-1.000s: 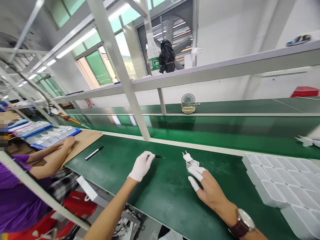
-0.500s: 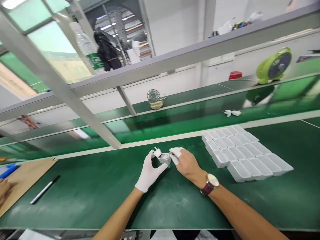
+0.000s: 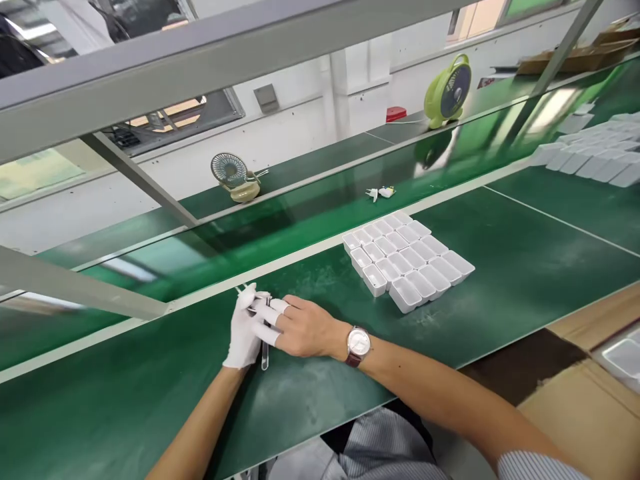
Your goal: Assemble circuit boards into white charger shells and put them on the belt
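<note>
Hands meet left of the white tray [image 3: 407, 263]: my gloved left hand [image 3: 244, 330] grips a pen [image 3: 264, 353]. My right hand [image 3: 300, 328], fingers curled, pinches a small white part [image 3: 254, 303], mostly hidden.

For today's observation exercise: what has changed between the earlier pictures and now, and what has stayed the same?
The hands, apart a second ago, have come together: left hand and right hand now grip the white plug part and a pen. The white trays stayed put.

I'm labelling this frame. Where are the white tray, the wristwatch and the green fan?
white tray [image 3: 407, 257], head view, middle cells.
wristwatch [image 3: 359, 343], head view, dial.
green fan [image 3: 447, 88], head view, front grille.
</note>
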Action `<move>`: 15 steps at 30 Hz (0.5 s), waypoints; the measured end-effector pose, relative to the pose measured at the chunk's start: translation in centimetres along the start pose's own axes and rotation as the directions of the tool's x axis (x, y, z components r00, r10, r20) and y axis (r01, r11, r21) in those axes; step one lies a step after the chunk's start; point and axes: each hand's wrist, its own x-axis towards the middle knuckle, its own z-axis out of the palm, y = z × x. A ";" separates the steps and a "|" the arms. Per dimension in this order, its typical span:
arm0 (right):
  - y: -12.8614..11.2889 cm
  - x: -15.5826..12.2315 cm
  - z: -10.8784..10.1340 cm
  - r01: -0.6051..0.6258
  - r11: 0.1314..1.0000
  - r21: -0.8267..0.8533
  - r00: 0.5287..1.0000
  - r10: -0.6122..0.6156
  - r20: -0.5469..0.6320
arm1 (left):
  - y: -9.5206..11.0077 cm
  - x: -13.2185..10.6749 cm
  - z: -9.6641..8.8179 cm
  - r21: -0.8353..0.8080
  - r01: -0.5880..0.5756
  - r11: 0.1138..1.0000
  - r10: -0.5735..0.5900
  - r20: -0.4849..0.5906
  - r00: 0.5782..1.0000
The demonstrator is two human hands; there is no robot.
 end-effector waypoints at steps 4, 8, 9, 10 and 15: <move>-0.5 0.2 -0.2 0.026 0.999 -0.045 0.998 -0.028 -0.051 | 1.3 -0.1 -1.5 -0.103 0.120 0.987 -0.125 -0.049 0.991; -0.8 0.4 -0.3 0.036 0.998 -0.043 0.998 -0.038 -0.043 | 2.4 -0.4 -2.0 -0.300 0.208 0.931 -0.224 -0.022 0.974; -0.8 0.3 -0.2 0.033 0.999 -0.035 0.999 -0.034 -0.023 | 2.6 -0.5 -2.0 -0.339 0.218 0.915 -0.231 0.002 0.973; -0.8 0.3 0.0 0.029 0.999 -0.023 1.000 -0.029 -0.001 | 2.7 -0.6 -2.0 -0.373 0.230 0.899 -0.237 0.026 0.971; -0.8 -0.5 0.4 -0.103 0.975 0.195 0.995 0.103 0.013 | 2.7 -1.2 -1.8 -0.551 0.312 0.774 -0.362 0.019 0.932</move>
